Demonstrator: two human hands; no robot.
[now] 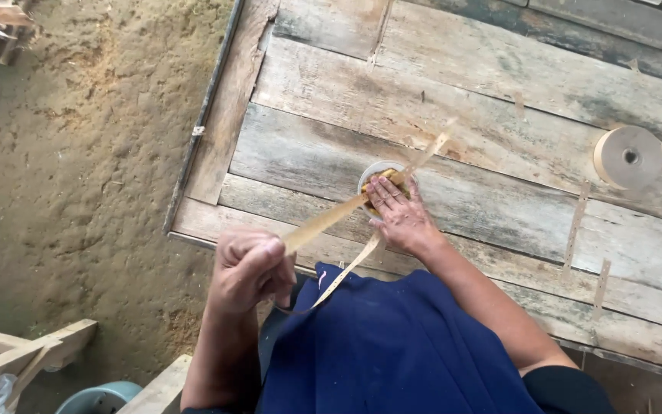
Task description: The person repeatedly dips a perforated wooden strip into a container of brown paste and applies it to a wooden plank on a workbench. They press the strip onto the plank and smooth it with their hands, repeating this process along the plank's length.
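Left hand [248, 268] clamped on strip [323, 221], right hand [398, 215] fingers together pressing it into cup [381, 175] near surface [499, 146] front edge; excess pull risks tipping cup.

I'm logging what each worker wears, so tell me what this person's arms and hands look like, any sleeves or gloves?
Both arms are bare to above the elbow, with no sleeves in view. The left hand and right hand wear no gloves, rings or watch that I can see. A dark blue garment with pale specks covers the lap.

No packages, labels, signs or screens visible anywhere on workbench or ground
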